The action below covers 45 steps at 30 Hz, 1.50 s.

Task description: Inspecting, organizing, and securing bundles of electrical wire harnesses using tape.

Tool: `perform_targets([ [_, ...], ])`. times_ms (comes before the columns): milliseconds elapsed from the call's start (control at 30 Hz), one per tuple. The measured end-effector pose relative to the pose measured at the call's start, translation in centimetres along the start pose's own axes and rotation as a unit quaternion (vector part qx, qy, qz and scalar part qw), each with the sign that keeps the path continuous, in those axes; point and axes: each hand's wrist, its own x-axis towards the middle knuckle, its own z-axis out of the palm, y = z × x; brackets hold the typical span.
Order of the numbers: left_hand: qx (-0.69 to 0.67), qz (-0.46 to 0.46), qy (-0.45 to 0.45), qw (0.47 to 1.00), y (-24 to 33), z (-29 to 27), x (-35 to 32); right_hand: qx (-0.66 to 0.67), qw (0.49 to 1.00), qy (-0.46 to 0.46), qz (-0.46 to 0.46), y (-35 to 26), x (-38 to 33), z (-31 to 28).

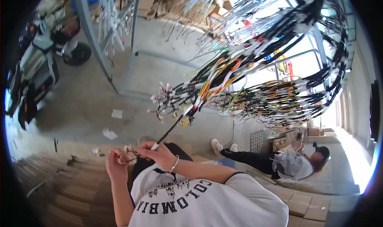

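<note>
A black-sleeved wire harness cable (170, 130) runs down from a hanging mass of bundled wires to my right hand (158, 153). My right fingers are closed round it close to a white wrapped section (154, 146). Thin wires (131, 154) at its end stretch across to my left hand (118, 160). The left fingers are curled and pinched on those wires, just left of the right hand. Small white connectors (161, 95) fringe the hanging wire bundle (223, 75), which is black with yellow, red and white strands. Exactly how the fingertips grip is too small to tell.
More wire bundles (275, 101) hang from a metal rack at the right. A grey metal frame (129, 73) stands ahead. At the far left is a parked scooter (42, 63). Another person (293, 163) works at the right. Flattened cardboard (76, 187) lies at the lower left.
</note>
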Motion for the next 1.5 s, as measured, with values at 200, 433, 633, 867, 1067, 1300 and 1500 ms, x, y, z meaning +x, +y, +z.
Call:
perform_targets([
  [200, 0.353, 0.189, 0.127, 0.907, -2.4, -0.1, 7.2, -0.125, 0.979, 0.088, -0.131, 5.4, 3.8, -3.5],
  [433, 0.472, 0.225, -0.068, 0.850, -1.8, 12.5, 8.4, -0.426, 0.868, 0.055, -0.250, 4.9, 4.1, -6.0],
  [633, 0.415, 0.428, -0.150, 0.789, -4.9, 22.1, 8.6, -0.414, 0.896, -0.123, -0.105, 5.1, 3.0, -11.0],
  [867, 0.379, 0.603, -0.178, 0.679, -2.8, 33.1, 5.0, -0.536, 0.811, -0.075, -0.221, 2.1, -1.6, -14.6],
  [1067, 0.371, 0.549, -0.223, 0.715, -4.6, 38.2, 4.1, -0.436, 0.866, -0.054, -0.236, 0.6, -3.6, -18.1],
  [1300, 0.430, 0.487, -0.070, 0.757, -9.0, 38.1, 4.4, -0.327, 0.896, 0.033, -0.300, -0.4, -6.1, -22.6],
  [1500, 0.412, 0.346, -0.269, 0.799, -4.0, 35.1, 6.4, -0.247, 0.852, 0.204, -0.413, -2.5, -6.9, -26.4],
])
